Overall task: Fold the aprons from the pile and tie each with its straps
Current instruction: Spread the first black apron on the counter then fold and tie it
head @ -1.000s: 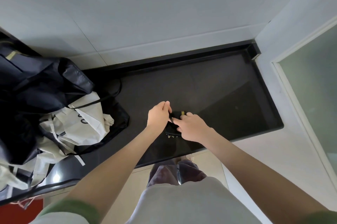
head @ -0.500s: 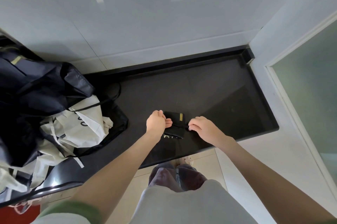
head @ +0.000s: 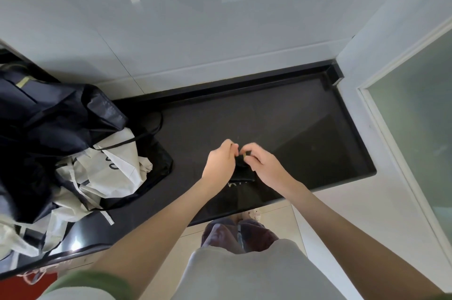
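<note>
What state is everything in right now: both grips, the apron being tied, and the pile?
Left grip: fingers curled, pinching at the top of the folded black apron.
Right grip: fingers curled, pinching at the same spot.
Folded black apron: small bundle lying on the counter between the hands; knot hidden, cannot tell if tied.
Apron pile: unfolded, black and cream aprons heaped, straps loose.
Counter: black, bears bundle and pile.

Soft daylight, wall tile point(head: 151, 21) glare, motion-blurred hands, wide-angle edge distortion.
</note>
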Action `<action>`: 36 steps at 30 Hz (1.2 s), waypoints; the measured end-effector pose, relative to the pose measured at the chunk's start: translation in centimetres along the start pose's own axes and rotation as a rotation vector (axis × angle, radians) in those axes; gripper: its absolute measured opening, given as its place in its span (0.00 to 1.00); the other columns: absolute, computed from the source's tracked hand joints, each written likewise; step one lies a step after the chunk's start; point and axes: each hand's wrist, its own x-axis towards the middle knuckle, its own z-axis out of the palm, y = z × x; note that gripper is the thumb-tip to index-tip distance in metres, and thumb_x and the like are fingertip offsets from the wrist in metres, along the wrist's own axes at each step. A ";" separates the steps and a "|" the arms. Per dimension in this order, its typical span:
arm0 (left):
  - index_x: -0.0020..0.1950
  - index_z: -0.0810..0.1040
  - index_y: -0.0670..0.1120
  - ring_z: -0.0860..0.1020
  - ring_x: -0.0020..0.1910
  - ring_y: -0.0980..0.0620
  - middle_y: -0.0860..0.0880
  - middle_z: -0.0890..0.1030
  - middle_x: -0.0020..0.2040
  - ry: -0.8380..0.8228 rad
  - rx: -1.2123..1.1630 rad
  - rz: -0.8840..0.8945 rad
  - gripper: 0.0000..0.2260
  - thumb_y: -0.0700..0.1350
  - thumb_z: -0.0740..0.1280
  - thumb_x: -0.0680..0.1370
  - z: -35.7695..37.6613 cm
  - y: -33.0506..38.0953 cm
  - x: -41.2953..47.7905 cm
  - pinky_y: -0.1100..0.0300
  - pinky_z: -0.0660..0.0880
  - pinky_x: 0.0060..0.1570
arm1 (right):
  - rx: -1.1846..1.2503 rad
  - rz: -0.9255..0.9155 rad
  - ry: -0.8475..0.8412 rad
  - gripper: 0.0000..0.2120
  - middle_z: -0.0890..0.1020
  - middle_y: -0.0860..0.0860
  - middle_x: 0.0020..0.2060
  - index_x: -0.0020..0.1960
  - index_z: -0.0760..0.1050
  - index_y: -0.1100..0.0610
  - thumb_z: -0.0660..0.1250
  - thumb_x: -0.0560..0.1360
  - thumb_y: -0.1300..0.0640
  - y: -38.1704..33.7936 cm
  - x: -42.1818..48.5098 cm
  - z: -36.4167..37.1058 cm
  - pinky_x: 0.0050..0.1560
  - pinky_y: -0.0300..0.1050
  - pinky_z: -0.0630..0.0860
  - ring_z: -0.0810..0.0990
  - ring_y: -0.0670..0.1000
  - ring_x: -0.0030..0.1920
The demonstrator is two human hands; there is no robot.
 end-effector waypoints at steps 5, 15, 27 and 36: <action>0.48 0.74 0.47 0.77 0.36 0.54 0.47 0.81 0.40 -0.002 -0.435 0.043 0.10 0.40 0.55 0.83 0.3 0.2 0.0 0.59 0.77 0.42 | 0.168 0.102 -0.056 0.09 0.75 0.46 0.35 0.45 0.74 0.53 0.58 0.82 0.54 -0.6 0.5 0.7 0.34 0.28 0.70 0.74 0.45 0.34; 0.72 0.68 0.47 0.71 0.61 0.51 0.49 0.75 0.64 -0.010 0.153 0.385 0.19 0.36 0.59 0.82 1.7 -2.0 -0.6 0.66 0.67 0.62 | 0.297 0.278 -0.169 0.11 0.73 0.50 0.34 0.50 0.74 0.63 0.58 0.83 0.56 1.7 0.9 0.6 0.30 0.32 0.66 0.70 0.43 0.28; 0.62 0.74 0.45 0.72 0.58 0.48 0.46 0.72 0.62 -0.085 0.718 0.601 0.11 0.45 0.58 0.82 0.6 -2.3 1.2 0.56 0.72 0.57 | 0.313 0.268 -0.049 0.11 0.73 0.54 0.32 0.41 0.74 0.57 0.61 0.81 0.57 1.9 0.3 0.7 0.27 0.33 0.63 0.67 0.43 0.23; 0.60 0.81 0.52 0.80 0.49 0.45 0.44 0.79 0.60 0.093 0.785 0.792 0.30 0.39 0.80 0.59 0.3 -2.0 0.5 0.51 0.78 0.48 | 0.215 0.288 -0.156 0.13 0.75 0.58 0.37 0.43 0.79 0.55 0.61 0.81 0.53 1.8 0.4 0.5 0.33 0.36 0.68 0.71 0.51 0.34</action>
